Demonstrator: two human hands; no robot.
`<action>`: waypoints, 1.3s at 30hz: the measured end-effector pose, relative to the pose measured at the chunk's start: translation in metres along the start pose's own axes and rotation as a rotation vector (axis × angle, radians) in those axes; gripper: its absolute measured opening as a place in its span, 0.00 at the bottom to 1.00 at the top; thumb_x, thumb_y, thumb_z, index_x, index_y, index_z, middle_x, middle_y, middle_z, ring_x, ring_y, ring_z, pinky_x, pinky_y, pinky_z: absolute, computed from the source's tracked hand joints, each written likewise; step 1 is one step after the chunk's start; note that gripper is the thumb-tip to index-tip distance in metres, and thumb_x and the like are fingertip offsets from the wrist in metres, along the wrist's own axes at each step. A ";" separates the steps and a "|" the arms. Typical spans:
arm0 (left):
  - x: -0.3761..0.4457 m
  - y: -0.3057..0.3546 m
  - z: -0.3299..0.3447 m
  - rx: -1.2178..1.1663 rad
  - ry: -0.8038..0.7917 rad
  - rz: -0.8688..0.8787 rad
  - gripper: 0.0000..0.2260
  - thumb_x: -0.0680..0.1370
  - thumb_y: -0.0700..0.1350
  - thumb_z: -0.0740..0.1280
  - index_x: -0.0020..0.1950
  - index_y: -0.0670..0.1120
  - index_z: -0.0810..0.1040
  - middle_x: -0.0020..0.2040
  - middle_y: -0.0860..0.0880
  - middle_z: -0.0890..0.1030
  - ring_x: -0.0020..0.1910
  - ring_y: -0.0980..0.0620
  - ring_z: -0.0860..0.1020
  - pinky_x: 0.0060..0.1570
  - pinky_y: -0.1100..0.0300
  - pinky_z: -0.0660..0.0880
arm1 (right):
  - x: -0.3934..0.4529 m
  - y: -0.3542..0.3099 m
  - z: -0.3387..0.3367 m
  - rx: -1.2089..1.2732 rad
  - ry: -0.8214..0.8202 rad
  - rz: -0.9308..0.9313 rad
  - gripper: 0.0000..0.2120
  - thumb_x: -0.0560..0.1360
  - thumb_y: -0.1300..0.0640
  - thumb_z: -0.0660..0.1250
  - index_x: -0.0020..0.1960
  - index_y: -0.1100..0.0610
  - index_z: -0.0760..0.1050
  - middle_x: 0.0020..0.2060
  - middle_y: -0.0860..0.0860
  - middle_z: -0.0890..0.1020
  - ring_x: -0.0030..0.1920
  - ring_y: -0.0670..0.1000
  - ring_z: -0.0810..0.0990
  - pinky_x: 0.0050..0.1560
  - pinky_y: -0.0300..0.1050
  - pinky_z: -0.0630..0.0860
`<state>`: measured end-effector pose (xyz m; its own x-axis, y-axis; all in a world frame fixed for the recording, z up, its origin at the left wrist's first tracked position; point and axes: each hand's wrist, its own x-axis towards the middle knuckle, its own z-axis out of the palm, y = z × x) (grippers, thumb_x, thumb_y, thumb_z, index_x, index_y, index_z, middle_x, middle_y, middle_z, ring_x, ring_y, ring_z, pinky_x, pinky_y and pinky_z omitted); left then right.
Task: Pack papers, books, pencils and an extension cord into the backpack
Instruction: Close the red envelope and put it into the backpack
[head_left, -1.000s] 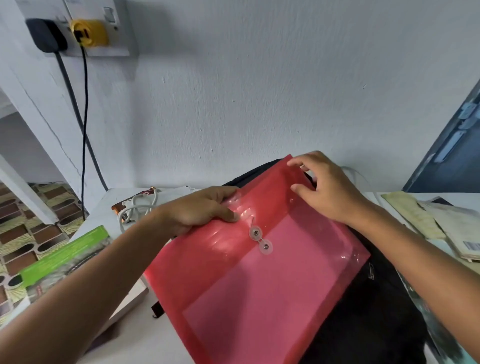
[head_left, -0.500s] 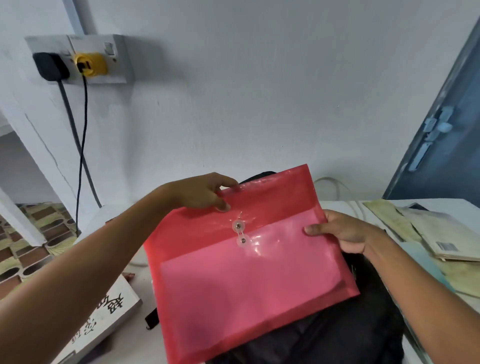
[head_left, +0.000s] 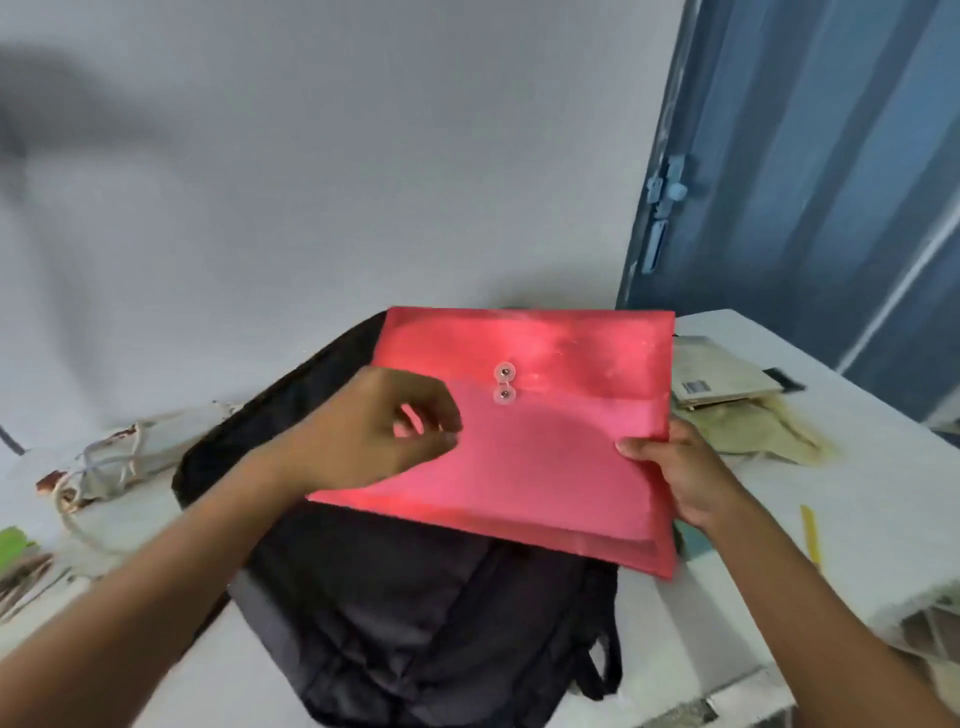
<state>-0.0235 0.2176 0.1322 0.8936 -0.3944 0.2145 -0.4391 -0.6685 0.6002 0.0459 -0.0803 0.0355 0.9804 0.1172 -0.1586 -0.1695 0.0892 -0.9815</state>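
Folder (head_left: 545, 441) now level (right-hand (head_left: 680, 478) grip)

Both forearms reaching forward, bare. Left hand (head_left: 379, 431) hovering with fingers curled, thumb and fingertips nearly meeting, gripping nothing visible. Right hand (head_left: 675, 475) clamped on an edge, thumb on top, fingers hidden beneath.

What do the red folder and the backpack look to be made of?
Red folder: likely thin translucent plastic with a glossy finish; it shows glare near the top and a paler sheet through the front. Backpack: seemingly woven black fabric, matte, soft; it creases and has seams and straps.
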 end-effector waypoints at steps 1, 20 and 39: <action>-0.004 0.012 0.014 -0.022 -0.180 -0.054 0.02 0.74 0.43 0.71 0.44 0.46 0.83 0.41 0.55 0.84 0.41 0.56 0.81 0.43 0.62 0.77 | -0.008 0.004 -0.011 0.059 0.057 0.000 0.14 0.71 0.74 0.64 0.49 0.59 0.77 0.38 0.53 0.83 0.42 0.56 0.80 0.42 0.48 0.75; -0.028 0.015 0.156 -0.225 -0.174 -0.531 0.09 0.76 0.38 0.67 0.36 0.45 0.75 0.27 0.55 0.71 0.29 0.56 0.69 0.36 0.62 0.69 | -0.118 0.083 -0.099 0.664 0.343 0.087 0.19 0.72 0.72 0.64 0.60 0.57 0.74 0.49 0.56 0.81 0.51 0.59 0.80 0.46 0.55 0.79; 0.002 0.024 0.020 -0.487 0.633 -0.597 0.10 0.77 0.37 0.63 0.38 0.49 0.77 0.34 0.48 0.79 0.30 0.55 0.76 0.33 0.62 0.75 | -0.104 0.036 -0.134 0.103 -0.129 0.243 0.27 0.62 0.66 0.71 0.60 0.60 0.75 0.49 0.59 0.83 0.47 0.60 0.82 0.50 0.54 0.80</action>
<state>-0.0344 0.1884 0.1315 0.9027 0.4259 0.0603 0.0582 -0.2598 0.9639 -0.0481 -0.2216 0.0027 0.8901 0.2717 -0.3661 -0.4133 0.1421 -0.8994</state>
